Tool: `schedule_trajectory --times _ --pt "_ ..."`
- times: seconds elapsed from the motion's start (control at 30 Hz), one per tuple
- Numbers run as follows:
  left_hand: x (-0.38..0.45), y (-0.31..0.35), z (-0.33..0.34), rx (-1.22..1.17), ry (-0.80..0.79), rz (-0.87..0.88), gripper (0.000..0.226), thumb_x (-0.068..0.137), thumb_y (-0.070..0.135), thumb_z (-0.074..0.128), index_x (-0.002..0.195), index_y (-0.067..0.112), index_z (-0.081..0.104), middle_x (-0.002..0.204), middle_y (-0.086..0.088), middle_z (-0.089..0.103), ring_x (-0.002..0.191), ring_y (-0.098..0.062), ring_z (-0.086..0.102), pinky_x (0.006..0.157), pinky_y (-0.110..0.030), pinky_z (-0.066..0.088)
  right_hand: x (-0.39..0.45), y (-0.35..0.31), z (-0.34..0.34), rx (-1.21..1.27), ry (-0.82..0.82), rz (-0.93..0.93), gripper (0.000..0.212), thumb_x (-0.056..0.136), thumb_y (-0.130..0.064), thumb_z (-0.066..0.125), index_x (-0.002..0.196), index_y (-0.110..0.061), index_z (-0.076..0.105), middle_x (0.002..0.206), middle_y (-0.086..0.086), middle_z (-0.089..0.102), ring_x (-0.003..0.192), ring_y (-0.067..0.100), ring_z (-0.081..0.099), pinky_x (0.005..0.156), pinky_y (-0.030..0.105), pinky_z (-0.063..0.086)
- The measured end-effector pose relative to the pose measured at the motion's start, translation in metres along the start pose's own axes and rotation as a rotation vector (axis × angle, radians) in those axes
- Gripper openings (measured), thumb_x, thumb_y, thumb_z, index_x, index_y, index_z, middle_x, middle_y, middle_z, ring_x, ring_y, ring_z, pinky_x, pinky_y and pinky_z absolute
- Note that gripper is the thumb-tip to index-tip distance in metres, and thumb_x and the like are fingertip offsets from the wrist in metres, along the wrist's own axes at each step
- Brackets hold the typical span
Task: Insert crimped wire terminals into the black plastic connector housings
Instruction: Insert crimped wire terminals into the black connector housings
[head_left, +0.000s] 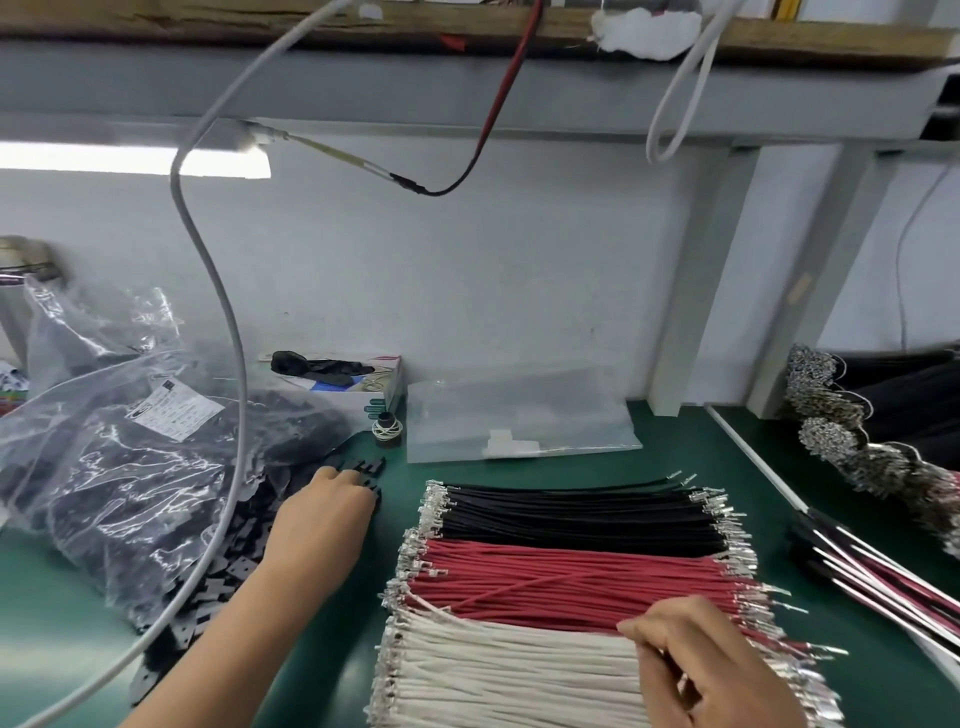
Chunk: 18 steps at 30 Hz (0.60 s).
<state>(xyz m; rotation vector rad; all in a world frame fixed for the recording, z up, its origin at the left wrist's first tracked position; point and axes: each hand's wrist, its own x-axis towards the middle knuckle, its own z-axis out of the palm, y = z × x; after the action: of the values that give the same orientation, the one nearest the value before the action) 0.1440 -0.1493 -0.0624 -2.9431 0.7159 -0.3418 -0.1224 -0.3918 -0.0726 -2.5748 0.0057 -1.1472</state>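
Plastic bag (104, 441): clear, crumpled, far left on the green mat (363, 597); holds a mass of black parts, with a white printed label showing through.
Grey cable (228, 332): hangs from above and trails down across the bag to the lower left edge.
Black connector housings (228, 566): loose heap spilling out of the bag onto the mat, reaching to the left hand's fingertips.
Left hand (324, 514): palm down, fingers stretched forward and resting on the housings at the edge of the heap; whether any is pinched cannot be told.
Glove box (358, 384): white carton against the back wall, a black glove lying on top.
Small black spool (387, 427): just in front of the carton, pale thread around it.
Flat clear bag (519, 421): beside the spool, small white pieces inside.
Wire stack (571, 561): centre of the mat; black band at the back, red in the middle, white nearest; crimped metal terminals at both ends.
Right hand (706, 660): lies on the white band, thumb and forefinger closed on a few white wires near their right end.
Bundled wires (883, 447): far right, terminal ends clustered.
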Motion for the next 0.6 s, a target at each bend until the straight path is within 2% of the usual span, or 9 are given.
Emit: schedule_trajectory --times 0.07,0.17,0.27,0.33,0.5,0.6 --pt "-0.002 -0.001 -0.004 0.031 0.012 0.0 0.028 0.088 0.0 0.057 0.1 0.024 0.067 0.114 0.007 0.061 0.112 -0.019 0.052 0.072 -0.032 0.055 0.002 -0.004 -0.004 0.039 -0.038 0.0 0.024 0.094 -0.032 0.047 0.091 -0.037 0.071 0.09 -0.025 0.055 0.064 -0.007 0.053 0.055 0.005 0.039" --pt "-0.002 -0.001 -0.011 0.059 0.003 0.006 0.032 0.088 0.0 0.054 0.104 0.024 0.067 0.115 0.005 0.059 0.112 -0.021 0.052 0.067 -0.03 0.045 0.003 -0.006 -0.004 0.04 -0.043 -0.02 0.023 0.086 -0.023 0.052 0.09 -0.038 0.07 0.088 -0.024 0.055 0.067 -0.01 0.052 0.058 0.001 0.036" --pt "-0.003 -0.001 -0.014 0.046 -0.026 0.028 0.033 0.087 -0.002 0.055 0.107 0.021 0.066 0.116 0.002 0.055 0.113 -0.023 0.048 0.072 -0.033 0.052 0.004 -0.004 0.0 0.042 -0.022 -0.008 0.027 0.078 -0.011 0.062 0.087 -0.034 0.072 0.086 -0.023 0.055 0.065 -0.009 0.051 0.059 0.0 0.033" --pt "-0.004 -0.002 -0.013 0.065 -0.036 0.043 0.031 0.088 -0.003 0.056 0.106 0.021 0.066 0.117 0.003 0.054 0.113 -0.022 0.047 0.073 -0.032 0.054 0.002 -0.004 0.003 0.058 -0.013 0.005 0.025 0.083 -0.016 0.057 0.089 -0.036 0.07 0.087 -0.024 0.055 0.067 -0.01 0.051 0.059 -0.001 0.033" --pt "-0.005 -0.009 -0.014 0.073 0.009 0.067 0.033 0.088 -0.004 0.056 0.106 0.021 0.067 0.12 0.005 0.056 0.113 -0.019 0.051 0.073 -0.031 0.054 -0.002 -0.001 0.002 0.05 -0.049 0.013 0.022 0.101 -0.044 0.039 0.103 -0.048 0.06 0.096 -0.026 0.054 0.072 -0.01 0.055 0.062 0.0 0.035" --pt "-0.011 -0.011 -0.022 0.05 0.099 0.056 0.024 0.088 0.002 0.061 0.101 0.022 0.067 0.111 0.006 0.063 0.106 -0.02 0.06 0.071 -0.037 0.056 -0.003 0.004 0.005 0.028 -0.049 0.013 0.022 0.102 -0.04 0.041 0.102 -0.047 0.062 0.098 -0.027 0.054 0.071 -0.008 0.055 0.058 0.004 0.039"
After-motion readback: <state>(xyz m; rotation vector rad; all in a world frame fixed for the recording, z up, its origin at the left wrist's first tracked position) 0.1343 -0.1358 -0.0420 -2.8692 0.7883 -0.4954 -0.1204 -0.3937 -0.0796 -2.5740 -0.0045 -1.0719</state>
